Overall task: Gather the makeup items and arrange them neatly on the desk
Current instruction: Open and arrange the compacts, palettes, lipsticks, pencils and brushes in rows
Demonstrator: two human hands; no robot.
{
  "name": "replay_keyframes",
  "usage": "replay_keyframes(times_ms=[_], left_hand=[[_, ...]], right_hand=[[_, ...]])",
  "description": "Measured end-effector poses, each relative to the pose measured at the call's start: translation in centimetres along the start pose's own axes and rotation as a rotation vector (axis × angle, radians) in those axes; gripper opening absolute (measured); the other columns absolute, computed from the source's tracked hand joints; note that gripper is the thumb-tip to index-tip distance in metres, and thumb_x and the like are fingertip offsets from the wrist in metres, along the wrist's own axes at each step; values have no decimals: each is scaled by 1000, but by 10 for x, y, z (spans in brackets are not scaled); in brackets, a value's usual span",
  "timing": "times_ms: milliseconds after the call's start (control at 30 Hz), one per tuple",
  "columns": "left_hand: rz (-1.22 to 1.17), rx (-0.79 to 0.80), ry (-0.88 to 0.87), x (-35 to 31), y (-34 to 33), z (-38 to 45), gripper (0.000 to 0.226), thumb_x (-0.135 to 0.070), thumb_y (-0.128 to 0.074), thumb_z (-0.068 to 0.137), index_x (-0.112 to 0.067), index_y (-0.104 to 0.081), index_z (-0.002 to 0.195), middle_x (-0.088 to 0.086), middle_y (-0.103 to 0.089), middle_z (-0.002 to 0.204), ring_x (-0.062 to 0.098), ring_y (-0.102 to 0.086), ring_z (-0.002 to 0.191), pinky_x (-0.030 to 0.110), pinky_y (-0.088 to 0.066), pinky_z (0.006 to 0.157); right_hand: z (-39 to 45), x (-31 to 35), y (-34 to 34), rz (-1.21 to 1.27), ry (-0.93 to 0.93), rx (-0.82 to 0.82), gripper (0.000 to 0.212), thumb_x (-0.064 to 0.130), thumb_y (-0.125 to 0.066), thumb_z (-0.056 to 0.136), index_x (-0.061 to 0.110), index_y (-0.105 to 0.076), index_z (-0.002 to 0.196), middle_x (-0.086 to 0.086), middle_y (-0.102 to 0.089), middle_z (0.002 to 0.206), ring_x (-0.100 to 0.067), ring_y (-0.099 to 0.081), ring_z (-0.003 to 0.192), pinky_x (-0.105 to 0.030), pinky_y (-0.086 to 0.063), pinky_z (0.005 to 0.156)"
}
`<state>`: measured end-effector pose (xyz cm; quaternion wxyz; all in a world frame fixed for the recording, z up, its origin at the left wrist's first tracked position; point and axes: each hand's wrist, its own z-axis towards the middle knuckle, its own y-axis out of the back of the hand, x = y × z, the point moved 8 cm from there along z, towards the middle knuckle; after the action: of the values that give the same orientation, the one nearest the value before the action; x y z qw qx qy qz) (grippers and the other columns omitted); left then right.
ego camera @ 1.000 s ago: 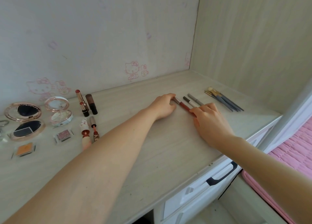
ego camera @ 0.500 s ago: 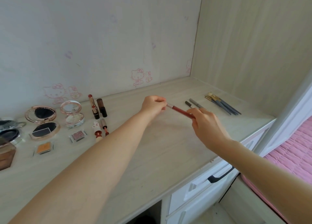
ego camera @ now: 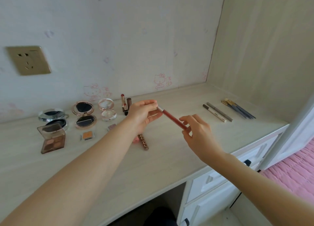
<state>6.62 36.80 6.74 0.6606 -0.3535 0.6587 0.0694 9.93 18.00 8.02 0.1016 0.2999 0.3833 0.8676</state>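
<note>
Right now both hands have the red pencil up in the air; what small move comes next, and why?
Probably carry the red lip pencil left and lay it beside the COLOR tube: left hand and right hand pinch its ends above the desk, and the lip items sit there.

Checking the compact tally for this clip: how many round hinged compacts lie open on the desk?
3, in a row at the left rear of the desk: silver compact, rose-gold compact, pale compact. The forearm may hide other items.

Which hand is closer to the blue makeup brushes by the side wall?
Right. The right hand holds the red pencil in mid-desk, nearer the brushes; the left hand is farther left.
</note>
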Motion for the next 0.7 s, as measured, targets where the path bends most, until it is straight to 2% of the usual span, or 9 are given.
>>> replay_keyframes(times_ms=[67, 200, 300, 367, 433, 500, 567, 633, 700], left_hand=[[-5, -25, -7, -8, 17, -11, 10, 7, -62, 85, -1, -63, 90, 10, -64, 77, 25, -67, 73, 33, -59, 65], [-40, -67, -23, -20, 48, -34, 9, 1, -63, 86, -3, -63, 94, 10, -66, 83, 22, -66, 75, 30, -59, 66], [-15, -52, -48, -22, 66, -54, 21, -8, -64, 88, 0, -64, 108, 12, -70, 100, 20, -67, 84, 28, -59, 75], [1, -56, -63, -20, 77, -67, 25, -7, -65, 87, 1, -66, 110, 15, -70, 104, 20, -69, 86, 30, -57, 84], [23, -54, -73, -15, 86, -79, 23, -5, -65, 86, 1, -67, 108, 17, -70, 104, 22, -70, 89, 34, -56, 88], [71, -41, -85, -12, 89, -89, 23, -6, -64, 87, 1, -67, 109, 18, -70, 107, 25, -69, 96, 33, -56, 87], [79, -49, -103, -12, 91, -97, 17, -6, -63, 88, -1, -69, 103, 17, -71, 106, 24, -70, 93, 32, -56, 83], [66, -68, -127, -15, 95, -104, 9, -6, -62, 89, -7, -70, 93, 13, -73, 100, 20, -70, 85, 33, -54, 86], [71, -82, -145, -19, 99, -108, 9, -6, -62, 89, -9, -70, 92, 11, -74, 98, 22, -70, 88, 37, -53, 91]], right_hand=[[-4, 12, -4, 41, -34, -20, 24, 4, -66, 85, 9, -62, 108, -2, -61, 99, -12, -59, 77, -14, -48, 69], [-9, 34, -17, 106, -91, -16, 15, 13, -70, 84, 17, -62, 97, 8, -61, 87, -3, -58, 73, -11, -49, 63], [-13, 48, -25, 169, -148, 2, 13, 14, -69, 85, 18, -65, 97, 8, -65, 85, -2, -60, 76, -4, -45, 61], [-14, 57, -30, 218, -176, 15, 12, 15, -68, 86, 19, -66, 97, 7, -67, 85, -2, -61, 78, -3, -45, 63], [-16, 70, -35, 269, -182, 38, 11, 14, -68, 86, 19, -66, 96, 8, -67, 84, 0, -62, 78, -4, -47, 66], [-18, 83, -41, 314, -181, 65, 9, 14, -66, 87, 21, -67, 94, 10, -67, 81, -1, -63, 78, -12, -51, 69], [-19, 94, -47, 361, -186, 97, 10, 15, -64, 88, 24, -67, 91, 11, -68, 79, -3, -64, 77, -18, -52, 68], [-20, 102, -57, 412, -205, 127, 8, 15, -63, 89, 21, -68, 92, 9, -69, 78, -4, -65, 74, -18, -52, 67], [-22, 107, -68, 454, -246, 157, 9, 15, -63, 90, 18, -69, 96, 8, -71, 79, -4, -66, 70, -13, -51, 63]])
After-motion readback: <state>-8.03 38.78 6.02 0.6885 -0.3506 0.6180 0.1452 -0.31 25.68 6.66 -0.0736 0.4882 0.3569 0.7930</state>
